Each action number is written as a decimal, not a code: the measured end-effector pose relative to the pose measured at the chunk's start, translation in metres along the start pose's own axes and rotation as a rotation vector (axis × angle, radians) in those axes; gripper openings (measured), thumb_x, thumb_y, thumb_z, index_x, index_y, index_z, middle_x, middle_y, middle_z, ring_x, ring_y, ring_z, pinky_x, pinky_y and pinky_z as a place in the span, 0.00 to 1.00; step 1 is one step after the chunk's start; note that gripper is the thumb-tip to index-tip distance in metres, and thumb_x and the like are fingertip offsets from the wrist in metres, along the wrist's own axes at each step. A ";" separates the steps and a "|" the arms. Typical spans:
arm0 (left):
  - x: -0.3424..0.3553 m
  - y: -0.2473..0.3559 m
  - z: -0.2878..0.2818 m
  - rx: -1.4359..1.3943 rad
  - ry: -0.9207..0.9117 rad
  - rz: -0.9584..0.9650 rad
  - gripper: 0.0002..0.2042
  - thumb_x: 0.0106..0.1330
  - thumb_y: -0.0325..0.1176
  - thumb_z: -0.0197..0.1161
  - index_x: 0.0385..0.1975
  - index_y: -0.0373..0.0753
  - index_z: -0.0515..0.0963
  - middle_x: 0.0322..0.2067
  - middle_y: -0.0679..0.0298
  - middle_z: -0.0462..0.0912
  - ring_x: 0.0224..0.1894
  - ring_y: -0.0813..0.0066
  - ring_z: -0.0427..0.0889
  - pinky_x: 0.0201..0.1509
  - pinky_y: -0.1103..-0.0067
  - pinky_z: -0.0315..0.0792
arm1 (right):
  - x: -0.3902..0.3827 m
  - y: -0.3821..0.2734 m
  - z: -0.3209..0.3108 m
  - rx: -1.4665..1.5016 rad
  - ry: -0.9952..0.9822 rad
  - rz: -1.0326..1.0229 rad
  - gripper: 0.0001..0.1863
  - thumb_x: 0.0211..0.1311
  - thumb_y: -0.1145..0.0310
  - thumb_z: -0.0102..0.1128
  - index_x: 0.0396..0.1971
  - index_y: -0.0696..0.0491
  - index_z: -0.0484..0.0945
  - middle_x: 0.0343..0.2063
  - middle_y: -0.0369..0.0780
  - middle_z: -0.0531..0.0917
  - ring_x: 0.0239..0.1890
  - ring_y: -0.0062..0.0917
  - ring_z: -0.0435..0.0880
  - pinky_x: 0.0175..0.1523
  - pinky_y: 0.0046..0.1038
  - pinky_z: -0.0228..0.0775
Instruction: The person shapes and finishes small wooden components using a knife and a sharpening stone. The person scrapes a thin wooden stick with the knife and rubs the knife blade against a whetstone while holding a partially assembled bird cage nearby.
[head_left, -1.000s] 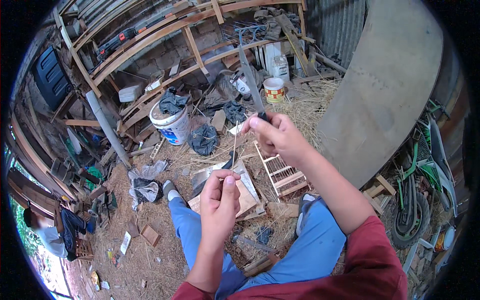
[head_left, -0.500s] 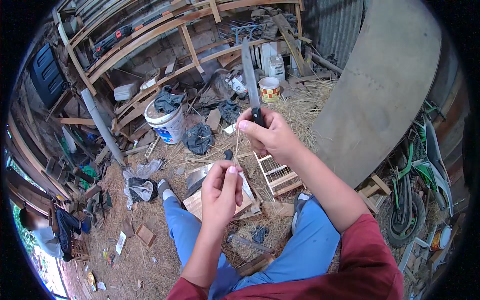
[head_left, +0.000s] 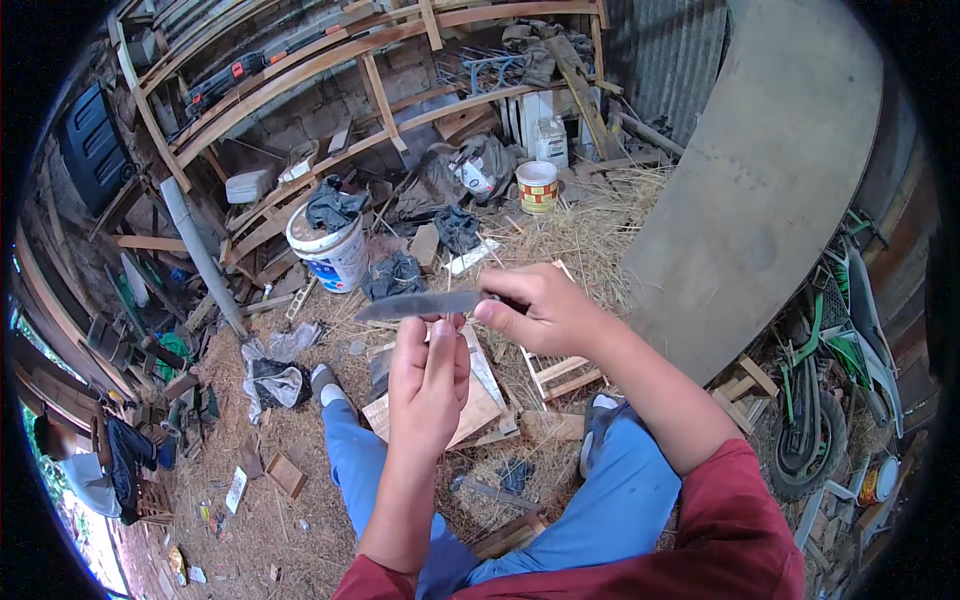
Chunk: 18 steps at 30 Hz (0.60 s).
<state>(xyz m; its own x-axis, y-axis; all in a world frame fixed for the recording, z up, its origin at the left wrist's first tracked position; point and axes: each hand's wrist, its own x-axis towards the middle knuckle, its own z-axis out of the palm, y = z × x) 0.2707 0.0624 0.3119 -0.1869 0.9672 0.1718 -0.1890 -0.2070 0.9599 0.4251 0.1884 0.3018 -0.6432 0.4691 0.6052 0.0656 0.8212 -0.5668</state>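
Observation:
My right hand (head_left: 535, 310) is closed round the dark handle of a knife (head_left: 420, 304). Its blade lies nearly level, pointing left, across the fingertips of my left hand (head_left: 428, 385). That left hand is closed in a pinch, thumb up, on a thin wooden stick that the fingers and blade now mostly hide. Beneath the hands, a pale wooden board (head_left: 475, 415) lies on the straw-covered ground between my feet. A small slatted wooden frame (head_left: 560, 375) rests to its right.
A white bucket (head_left: 335, 255) with dark cloth on top stands at the far left, near a black plastic bag (head_left: 393, 277). A yellow-red tub (head_left: 537, 188) is farther back. A large curved sheet (head_left: 750, 190) leans at right, beside a green motorbike (head_left: 815, 400). Another person (head_left: 100, 465) sits at far left.
The knife has swung from upright to nearly level, its tip now pointing left. My right hand has come lower, and the blade has moved over my left hand, which shifted slightly left.

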 end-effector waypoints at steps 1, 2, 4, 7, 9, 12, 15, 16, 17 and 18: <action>-0.001 0.000 0.000 -0.001 -0.001 0.000 0.08 0.82 0.35 0.46 0.46 0.38 0.70 0.18 0.77 0.63 0.18 0.92 0.56 0.18 0.86 0.48 | -0.001 -0.002 0.001 -0.001 0.000 0.000 0.19 0.71 0.52 0.59 0.32 0.55 0.78 0.20 0.48 0.79 0.24 0.45 0.80 0.28 0.40 0.68; -0.003 0.000 0.000 0.025 0.007 0.024 0.08 0.82 0.34 0.47 0.47 0.38 0.71 0.18 0.77 0.63 0.18 0.92 0.55 0.19 0.86 0.48 | -0.001 -0.004 0.001 -0.051 0.025 -0.029 0.19 0.71 0.51 0.59 0.31 0.54 0.78 0.20 0.47 0.79 0.24 0.44 0.81 0.28 0.40 0.69; -0.005 -0.002 -0.001 0.051 0.016 0.049 0.09 0.82 0.34 0.47 0.47 0.37 0.72 0.18 0.77 0.63 0.18 0.92 0.55 0.19 0.86 0.48 | -0.001 -0.005 0.002 -0.100 0.050 -0.058 0.20 0.70 0.51 0.60 0.31 0.54 0.77 0.20 0.47 0.78 0.25 0.44 0.82 0.29 0.41 0.69; -0.008 -0.006 -0.005 0.124 0.022 0.088 0.10 0.82 0.38 0.47 0.47 0.39 0.72 0.15 0.78 0.58 0.14 0.91 0.51 0.15 0.85 0.44 | -0.001 -0.003 0.001 -0.159 0.086 -0.133 0.20 0.68 0.50 0.61 0.29 0.54 0.77 0.20 0.46 0.79 0.25 0.44 0.82 0.29 0.41 0.70; -0.011 -0.003 -0.006 0.137 0.003 0.049 0.10 0.82 0.38 0.48 0.46 0.38 0.72 0.15 0.77 0.59 0.13 0.91 0.51 0.15 0.85 0.44 | 0.000 -0.003 -0.001 -0.224 0.104 -0.191 0.21 0.67 0.48 0.63 0.29 0.53 0.77 0.21 0.44 0.79 0.26 0.43 0.82 0.28 0.40 0.70; -0.015 -0.003 -0.009 0.056 0.001 -0.003 0.09 0.82 0.38 0.48 0.45 0.39 0.72 0.15 0.78 0.59 0.13 0.91 0.50 0.15 0.85 0.43 | 0.003 -0.003 -0.001 -0.253 0.114 -0.240 0.21 0.66 0.47 0.63 0.28 0.52 0.77 0.21 0.43 0.79 0.25 0.42 0.82 0.28 0.39 0.70; -0.018 -0.001 -0.009 -0.004 0.026 -0.010 0.08 0.82 0.38 0.48 0.44 0.41 0.71 0.15 0.78 0.58 0.13 0.92 0.50 0.14 0.85 0.42 | 0.003 -0.003 -0.001 -0.288 0.098 -0.189 0.22 0.66 0.47 0.63 0.27 0.53 0.78 0.21 0.43 0.78 0.24 0.42 0.81 0.28 0.39 0.70; -0.019 0.000 -0.009 -0.005 0.025 -0.011 0.08 0.82 0.38 0.48 0.44 0.41 0.71 0.15 0.78 0.58 0.13 0.92 0.50 0.14 0.85 0.42 | 0.002 -0.001 -0.002 -0.289 0.098 -0.187 0.22 0.66 0.47 0.63 0.27 0.53 0.78 0.21 0.43 0.78 0.24 0.42 0.81 0.28 0.39 0.70; -0.020 0.001 -0.008 -0.015 0.006 -0.008 0.08 0.82 0.38 0.48 0.44 0.42 0.70 0.15 0.78 0.57 0.13 0.92 0.50 0.14 0.86 0.42 | 0.002 0.004 -0.004 -0.270 0.164 -0.105 0.22 0.67 0.48 0.63 0.27 0.53 0.78 0.20 0.43 0.78 0.24 0.42 0.81 0.28 0.38 0.69; -0.020 0.003 -0.008 -0.027 -0.012 -0.005 0.08 0.82 0.38 0.48 0.43 0.43 0.70 0.15 0.78 0.57 0.12 0.92 0.49 0.14 0.86 0.42 | 0.002 0.008 -0.007 -0.251 0.230 -0.023 0.22 0.67 0.48 0.63 0.27 0.53 0.79 0.20 0.43 0.78 0.23 0.41 0.80 0.28 0.38 0.69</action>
<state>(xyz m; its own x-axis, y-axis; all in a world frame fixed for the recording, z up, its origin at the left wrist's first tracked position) 0.2665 0.0410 0.3091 -0.1741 0.9700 0.1694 -0.2156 -0.2054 0.9546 0.4293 0.1984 0.3020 -0.4599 0.4868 0.7427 0.2572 0.8735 -0.4133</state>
